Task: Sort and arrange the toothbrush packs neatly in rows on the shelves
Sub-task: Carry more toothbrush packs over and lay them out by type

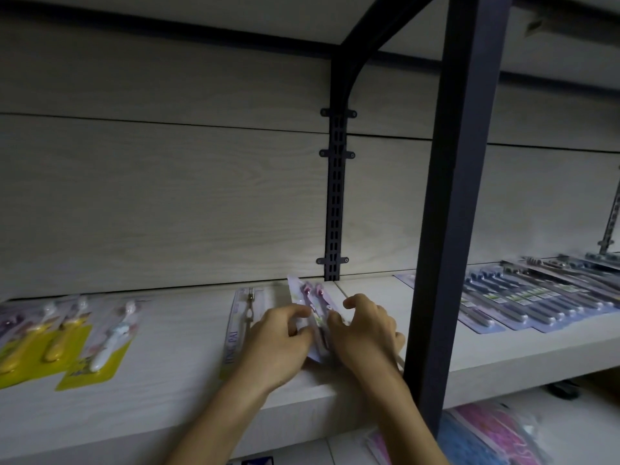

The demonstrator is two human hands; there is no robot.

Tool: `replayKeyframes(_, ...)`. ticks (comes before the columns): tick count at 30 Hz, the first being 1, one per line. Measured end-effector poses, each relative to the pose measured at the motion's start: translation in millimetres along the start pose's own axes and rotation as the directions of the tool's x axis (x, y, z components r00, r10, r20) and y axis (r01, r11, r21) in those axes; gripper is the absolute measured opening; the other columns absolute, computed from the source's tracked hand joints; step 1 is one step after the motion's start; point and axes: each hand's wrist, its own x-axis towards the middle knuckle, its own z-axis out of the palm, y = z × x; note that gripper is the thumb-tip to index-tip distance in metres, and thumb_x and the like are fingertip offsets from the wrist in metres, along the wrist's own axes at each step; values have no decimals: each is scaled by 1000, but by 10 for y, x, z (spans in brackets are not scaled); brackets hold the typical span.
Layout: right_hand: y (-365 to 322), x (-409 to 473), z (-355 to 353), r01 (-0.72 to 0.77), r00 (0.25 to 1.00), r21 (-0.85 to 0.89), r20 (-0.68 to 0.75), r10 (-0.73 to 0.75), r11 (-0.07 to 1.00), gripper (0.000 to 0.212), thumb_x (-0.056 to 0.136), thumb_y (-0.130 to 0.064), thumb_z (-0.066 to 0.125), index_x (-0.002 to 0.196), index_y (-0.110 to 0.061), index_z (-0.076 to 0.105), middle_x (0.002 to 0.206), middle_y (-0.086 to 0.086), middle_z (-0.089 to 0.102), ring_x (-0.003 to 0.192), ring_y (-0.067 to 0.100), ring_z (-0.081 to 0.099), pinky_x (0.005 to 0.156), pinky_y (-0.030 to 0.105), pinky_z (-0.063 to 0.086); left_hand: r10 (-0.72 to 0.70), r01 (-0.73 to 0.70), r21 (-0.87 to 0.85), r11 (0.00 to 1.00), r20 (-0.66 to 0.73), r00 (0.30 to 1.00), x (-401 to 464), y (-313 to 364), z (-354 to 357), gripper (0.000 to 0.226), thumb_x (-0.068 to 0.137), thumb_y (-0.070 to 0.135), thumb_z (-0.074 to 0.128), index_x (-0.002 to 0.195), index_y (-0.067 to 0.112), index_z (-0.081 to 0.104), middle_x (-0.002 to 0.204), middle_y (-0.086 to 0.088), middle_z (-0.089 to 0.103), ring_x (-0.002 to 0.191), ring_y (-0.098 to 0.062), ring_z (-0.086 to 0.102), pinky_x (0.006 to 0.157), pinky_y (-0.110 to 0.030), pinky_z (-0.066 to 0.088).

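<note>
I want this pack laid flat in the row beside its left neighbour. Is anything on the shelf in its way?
Nothing visible. The pink-brush pack, held by left hand and right hand, sits beside the single-brush pack; only bare shelf elsewhere.

The dark post (459,203) stands close at the right of both hands; bare shelf (174,333) lies open between yellow packs (50,344) and the middle pack (240,323).

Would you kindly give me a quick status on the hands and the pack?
Both hands, left and right, pinching pink toothbrush pack, tilted on shelf. Single-brush pack lies beside. Black post close right.
</note>
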Motion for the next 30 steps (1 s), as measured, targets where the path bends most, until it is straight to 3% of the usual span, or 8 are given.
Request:
replayKeyframes(2,-6,-7,-11,1,1000,3,7,-1,1000,31,94,-37,48,122,-24,52,124,3,54,116,22,45,75,27,22,56,-55,138,989,-5,998,-11,-6,20,38,91,21,56,128,25,54,104,2,65,94,-11,62,88,-29,52)
replayKeyframes(5,-7,-3,-20,10,1000,15,10,-10,1000,30,93,-36,49,121,-25,52,124,2,54,115,21,46,74,27,21,162,-124,328,937,-93,982,-81,60,4,38,91,30,57,128,30,51,103,5,65,92,-7,59,74,-10,44)
replayKeyframes(8,-6,-13,-33,28,999,22,17,-28,999,31,94,-37,49,123,-26,51,123,1,54,112,19,46,72,25,21,232,-139,415,899,-183,955,-122,100,-23,39,90,37,57,128,32,50,114,5,63,107,-15,54,84,-24,43)
replayKeyframes(11,-19,-27,-47,54,999,32,-4,-54,998,31,94,-37,51,122,-26,51,123,2,54,111,20,47,73,25,25,244,-132,429,893,-218,945,-145,97,-98,38,90,37,58,127,33,51,116,8,62,107,-13,54,82,-22,41)
replayKeyframes(15,-66,-47,-104,192,981,73,-37,-190,979,32,92,-37,52,123,-28,52,122,3,55,111,23,49,90,33,35,286,-121,509,852,-260,922,-246,-19,-293,37,89,37,57,126,33,51,117,9,61,105,-15,53,81,-24,40)
replayKeyframes(20,-158,-119,-108,429,902,19,-54,-427,903,26,92,-32,50,115,-23,58,113,4,60,106,26,52,83,34,36,292,-55,594,803,-311,904,-462,-232,-606,36,91,37,54,126,31,49,119,7,60,112,-16,50,87,-29,42)
replayKeyframes(24,-355,-236,-73,519,854,-22,-33,-519,855,26,88,-26,55,111,-17,61,103,10,64,100,35,56,80,37,41,295,-16,649,761,-322,900,-609,-394,-905,39,92,39,50,131,33,45,124,10,57,117,-15,47,90,-27,38)
replayKeyframes(30,-808,-572,113,614,787,-73,-9,-617,786,36,92,-36,53,126,-24,52,119,7,59,111,30,51,91,43,41,319,-18,672,740,-328,889,-765,-701,-1468,33,90,37,54,123,29,53,116,7,62,111,-18,52,88,-30,41)
